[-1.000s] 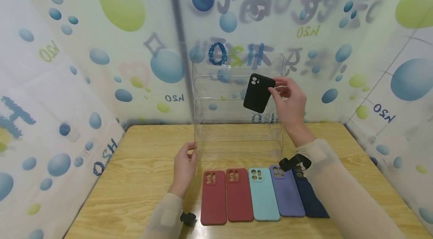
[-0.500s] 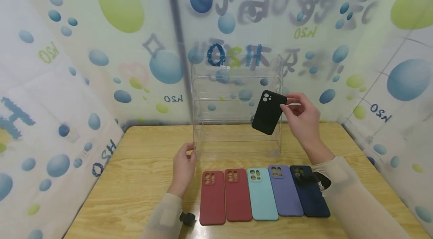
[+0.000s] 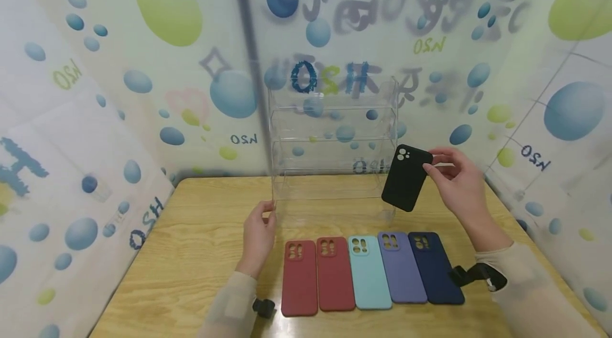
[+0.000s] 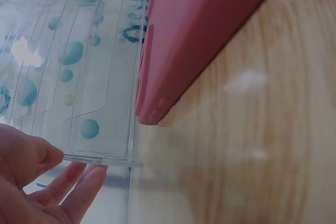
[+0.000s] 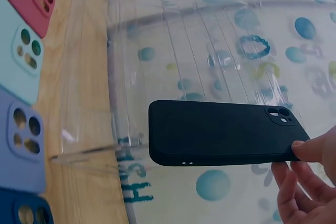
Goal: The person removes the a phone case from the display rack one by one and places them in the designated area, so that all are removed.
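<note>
My right hand (image 3: 456, 184) pinches a black phone case (image 3: 407, 178) by its upper right corner, thumb in front and fingers behind. The case hangs tilted in the air by the right side of a clear tiered display rack (image 3: 334, 199). In the right wrist view the black case (image 5: 220, 132) shows its camera cutouts near the thumb. My left hand (image 3: 260, 237) holds the rack's lower left side. The left wrist view shows the thumb and fingers of that hand (image 4: 47, 182) on either side of the clear side panel (image 4: 97, 158).
In front of the rack lies a row of phone cases: two red ones (image 3: 299, 279) (image 3: 336, 274), a light blue one (image 3: 370, 274), a purple one (image 3: 404, 269) and a navy one (image 3: 435, 269). All rest on a wooden table (image 3: 191, 242). A patterned curtain (image 3: 191, 61) stands behind.
The right hand has carried the black phone case down and to the right, from in front of the rack to its right side. The left hand has stayed at the rack's left edge.
</note>
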